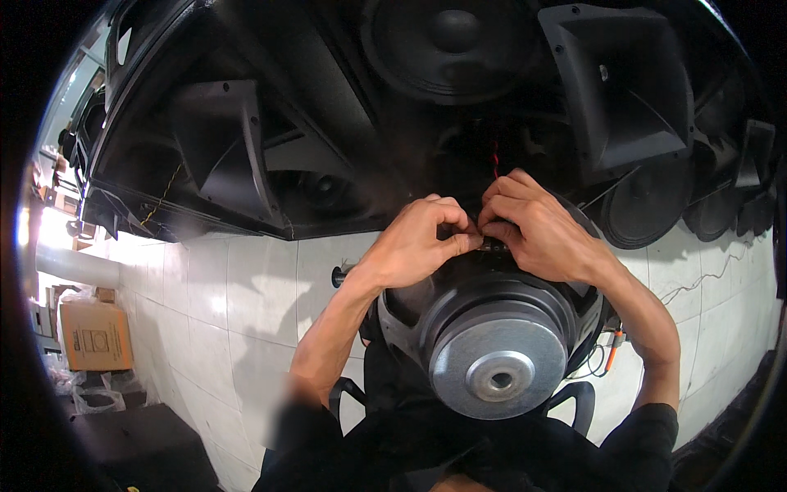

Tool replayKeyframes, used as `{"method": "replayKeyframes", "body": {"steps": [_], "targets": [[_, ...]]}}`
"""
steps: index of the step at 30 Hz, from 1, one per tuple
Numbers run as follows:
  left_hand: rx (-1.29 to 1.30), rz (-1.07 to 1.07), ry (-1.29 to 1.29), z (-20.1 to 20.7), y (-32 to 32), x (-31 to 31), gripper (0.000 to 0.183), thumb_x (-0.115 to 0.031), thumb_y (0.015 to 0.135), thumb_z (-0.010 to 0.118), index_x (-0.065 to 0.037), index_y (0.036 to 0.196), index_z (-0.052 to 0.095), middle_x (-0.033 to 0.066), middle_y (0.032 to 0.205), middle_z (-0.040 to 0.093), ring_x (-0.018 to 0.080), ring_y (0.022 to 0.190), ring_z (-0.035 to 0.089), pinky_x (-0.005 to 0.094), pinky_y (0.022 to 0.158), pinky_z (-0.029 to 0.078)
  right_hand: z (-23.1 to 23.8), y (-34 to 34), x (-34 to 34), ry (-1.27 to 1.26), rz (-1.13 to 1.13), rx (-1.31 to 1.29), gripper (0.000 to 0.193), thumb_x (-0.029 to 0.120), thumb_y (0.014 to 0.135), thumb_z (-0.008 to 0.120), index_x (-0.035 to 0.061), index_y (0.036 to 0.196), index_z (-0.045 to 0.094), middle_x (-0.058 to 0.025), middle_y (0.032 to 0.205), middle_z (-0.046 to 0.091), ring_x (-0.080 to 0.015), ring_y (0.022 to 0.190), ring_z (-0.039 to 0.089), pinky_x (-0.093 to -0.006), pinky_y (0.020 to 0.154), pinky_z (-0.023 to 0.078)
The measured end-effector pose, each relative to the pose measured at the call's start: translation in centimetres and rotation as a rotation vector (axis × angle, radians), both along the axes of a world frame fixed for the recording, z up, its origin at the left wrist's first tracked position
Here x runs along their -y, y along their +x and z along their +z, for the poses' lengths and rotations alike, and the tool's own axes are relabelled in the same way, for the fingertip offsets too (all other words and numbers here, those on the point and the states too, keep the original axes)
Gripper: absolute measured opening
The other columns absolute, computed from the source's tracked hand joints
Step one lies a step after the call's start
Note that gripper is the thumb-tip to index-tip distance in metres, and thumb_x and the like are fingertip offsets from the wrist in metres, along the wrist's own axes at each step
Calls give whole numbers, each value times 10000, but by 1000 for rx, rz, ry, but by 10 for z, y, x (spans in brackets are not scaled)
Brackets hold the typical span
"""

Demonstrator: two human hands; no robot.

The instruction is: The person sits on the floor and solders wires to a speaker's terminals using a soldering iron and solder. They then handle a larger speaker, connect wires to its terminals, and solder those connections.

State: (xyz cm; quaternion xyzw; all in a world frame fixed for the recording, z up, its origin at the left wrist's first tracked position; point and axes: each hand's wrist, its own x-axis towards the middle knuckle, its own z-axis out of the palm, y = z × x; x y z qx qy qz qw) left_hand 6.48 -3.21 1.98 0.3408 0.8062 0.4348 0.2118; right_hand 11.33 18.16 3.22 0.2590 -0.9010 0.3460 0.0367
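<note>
A large loudspeaker driver (443, 307) lies in front of me with its round grey magnet (459, 361) facing up. At the far edge of its frame, my left hand (430, 238) and my right hand (533, 225) meet, fingertips pinched close together over the small terminal area (490, 244). From the dark cabinet beyond, a thin red wire (495, 156) runs down into my right hand's fingers. Whatever the left thumb and index finger pinch is too small and covered to make out.
Black speaker cabinets with horns (623, 90) and a cone driver (451, 49) stand across the far side. An orange-handled tool (611, 353) is to the right of the driver. A cardboard box (96, 336) and a dark box (139, 443) sit at left on the white tiled floor (197, 287).
</note>
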Motion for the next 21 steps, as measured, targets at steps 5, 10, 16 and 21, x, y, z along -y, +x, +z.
{"method": "replayKeyframes", "body": {"steps": [5, 10, 16, 21], "targets": [[-103, 175, 13, 1, 6, 6, 117, -108, 850, 711, -4, 902, 720, 100, 903, 688, 214, 908, 621, 337, 855, 469, -1, 1, 2, -18, -8, -19, 91, 19, 826, 664, -19, 898, 705, -142, 949, 610, -316, 955, 546, -414, 865, 463], [-332, 407, 208, 5, 22, 3, 92, -32, 828, 720, 4, 913, 712, 103, 902, 698, 210, 889, 644, 314, 825, 491, -2, 0, 1, -13, -9, -18, 85, 26, 833, 660, -15, 891, 706, -134, 928, 602, -310, 943, 546, -413, 855, 463], [-588, 100, 232, -3, 30, 9, 159, -67, 713, 814, -51, 868, 783, 38, 892, 705, 211, 881, 603, 329, 782, 480, -2, 2, 1, -36, -13, -18, 86, 4, 812, 669, -21, 888, 702, -141, 929, 603, -314, 937, 546, -410, 845, 468], [-627, 103, 144, 1, 30, 8, 154, -95, 732, 809, -53, 879, 790, 22, 893, 710, 211, 904, 581, 350, 824, 463, -4, 2, 0, -30, -19, -21, 92, -9, 802, 671, -25, 889, 700, -143, 940, 608, -313, 935, 548, -410, 845, 472]]}}
